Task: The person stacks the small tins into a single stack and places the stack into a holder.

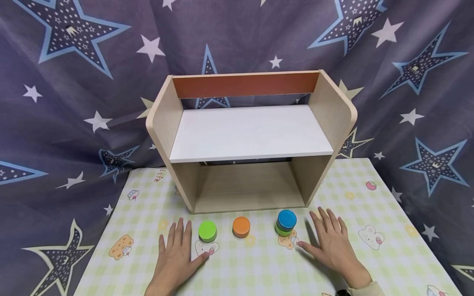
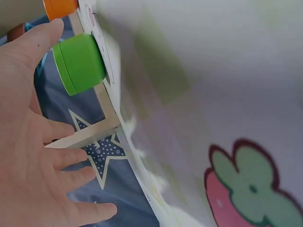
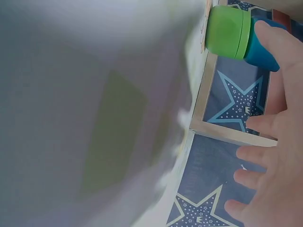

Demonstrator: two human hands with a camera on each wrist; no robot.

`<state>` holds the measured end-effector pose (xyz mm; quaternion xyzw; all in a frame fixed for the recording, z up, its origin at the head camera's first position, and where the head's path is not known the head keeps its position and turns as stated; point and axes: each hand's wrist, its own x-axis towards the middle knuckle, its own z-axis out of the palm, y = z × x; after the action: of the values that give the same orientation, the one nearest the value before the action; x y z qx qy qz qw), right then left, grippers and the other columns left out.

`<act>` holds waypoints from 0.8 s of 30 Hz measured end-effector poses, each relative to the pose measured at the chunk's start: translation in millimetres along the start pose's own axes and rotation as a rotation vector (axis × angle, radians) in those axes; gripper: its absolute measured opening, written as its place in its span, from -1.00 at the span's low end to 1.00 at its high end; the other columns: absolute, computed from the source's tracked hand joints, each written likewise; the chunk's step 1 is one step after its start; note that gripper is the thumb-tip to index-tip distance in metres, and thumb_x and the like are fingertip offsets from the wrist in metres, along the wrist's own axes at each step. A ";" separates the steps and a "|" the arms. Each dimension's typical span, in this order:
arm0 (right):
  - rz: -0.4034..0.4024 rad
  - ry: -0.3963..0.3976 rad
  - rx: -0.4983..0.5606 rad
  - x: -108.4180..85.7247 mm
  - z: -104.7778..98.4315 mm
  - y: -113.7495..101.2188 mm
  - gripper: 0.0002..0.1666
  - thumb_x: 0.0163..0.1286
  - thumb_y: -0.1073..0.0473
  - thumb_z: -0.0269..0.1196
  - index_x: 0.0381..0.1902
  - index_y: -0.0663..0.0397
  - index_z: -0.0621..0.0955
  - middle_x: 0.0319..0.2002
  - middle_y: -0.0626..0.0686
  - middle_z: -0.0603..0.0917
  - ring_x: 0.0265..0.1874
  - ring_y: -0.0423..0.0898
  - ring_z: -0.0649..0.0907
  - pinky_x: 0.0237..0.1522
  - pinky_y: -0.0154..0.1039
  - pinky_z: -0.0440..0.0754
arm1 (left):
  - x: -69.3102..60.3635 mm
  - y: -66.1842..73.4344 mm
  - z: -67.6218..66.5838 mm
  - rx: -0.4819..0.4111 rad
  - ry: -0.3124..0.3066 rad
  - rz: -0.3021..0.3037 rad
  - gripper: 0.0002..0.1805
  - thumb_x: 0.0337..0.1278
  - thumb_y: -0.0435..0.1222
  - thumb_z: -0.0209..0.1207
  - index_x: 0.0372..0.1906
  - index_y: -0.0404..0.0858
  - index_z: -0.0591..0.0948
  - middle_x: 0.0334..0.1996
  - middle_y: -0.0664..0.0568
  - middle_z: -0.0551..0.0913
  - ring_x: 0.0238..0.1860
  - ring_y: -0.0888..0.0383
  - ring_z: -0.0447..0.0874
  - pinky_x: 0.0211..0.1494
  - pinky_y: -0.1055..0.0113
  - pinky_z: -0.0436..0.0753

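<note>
A small round green tub (image 1: 207,231) with a seam near its top stands on the tablecloth. To its left, my left hand (image 1: 175,257) has its fingers straight and spread, apart from the tub. An orange tub (image 1: 241,227) stands in the middle. Further right, a blue tub (image 1: 286,220) sits on top of a second green tub (image 1: 283,231). My right hand (image 1: 333,246) is just right of this stack, fingers extended and holding nothing. The left wrist view shows the green tub (image 2: 80,64) beyond the thumb; the right wrist view shows the lower green tub (image 3: 227,32).
Behind the tubs stands a wooden shelf unit (image 1: 252,185) with a white upper board (image 1: 252,131) and tall side panels. A checked tablecloth (image 1: 237,275) covers the table. A dark curtain (image 1: 240,33) with stars hangs behind and on both sides.
</note>
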<state>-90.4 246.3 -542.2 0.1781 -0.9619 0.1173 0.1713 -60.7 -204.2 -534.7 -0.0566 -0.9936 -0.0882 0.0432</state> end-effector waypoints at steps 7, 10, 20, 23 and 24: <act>0.027 0.004 0.081 0.5 0.8 -3.9 0.25 0.04 -0.39 0.45 0.45 0.30 0.29 0.37 0.37 0.33 0.35 0.36 0.26 0.23 0.37 0.21 | 0.3 1.4 0.8 -0.049 -0.020 -0.010 0.22 0.00 0.44 0.19 0.53 -0.36 0.17 0.51 -0.34 0.08 0.47 -0.32 0.04 0.37 -0.42 0.07; 0.035 0.009 0.132 1.3 1.3 -5.2 0.26 0.06 -0.35 0.47 0.44 0.35 0.26 0.37 0.37 0.32 0.35 0.36 0.27 0.23 0.35 0.22 | 0.2 2.1 0.8 -0.084 -0.005 -0.004 0.21 0.02 0.41 0.21 0.53 -0.36 0.16 0.50 -0.34 0.10 0.45 -0.31 0.10 0.37 -0.38 0.14; 0.061 0.021 0.272 6.7 2.3 -8.5 0.22 0.05 -0.10 0.57 0.45 0.39 0.21 0.33 0.40 0.35 0.31 0.33 0.33 0.23 0.34 0.27 | 2.1 8.9 -2.0 -0.298 0.022 0.000 0.14 0.06 0.20 0.37 0.54 -0.36 0.15 0.49 -0.30 0.15 0.46 -0.22 0.15 0.36 -0.19 0.34; 0.073 0.005 0.314 9.1 1.9 -11.9 0.20 0.06 -0.06 0.57 0.45 0.39 0.20 0.33 0.40 0.35 0.31 0.33 0.33 0.23 0.35 0.29 | 3.9 11.7 -2.8 -0.326 0.018 0.005 0.13 0.07 0.16 0.39 0.54 -0.35 0.13 0.49 -0.30 0.14 0.47 -0.21 0.13 0.36 -0.20 0.34; 0.076 0.001 0.327 9.9 1.8 -13.2 0.20 0.07 -0.04 0.57 0.45 0.39 0.20 0.33 0.40 0.35 0.31 0.33 0.34 0.23 0.35 0.30 | 4.3 12.3 -2.9 -0.332 0.017 0.005 0.12 0.07 0.15 0.40 0.55 -0.35 0.13 0.50 -0.30 0.13 0.47 -0.21 0.12 0.36 -0.21 0.34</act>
<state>-94.5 230.8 -538.0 0.1670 -0.9359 0.2789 0.1358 -63.2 -192.2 -529.3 -0.0647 -0.9648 -0.2516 0.0417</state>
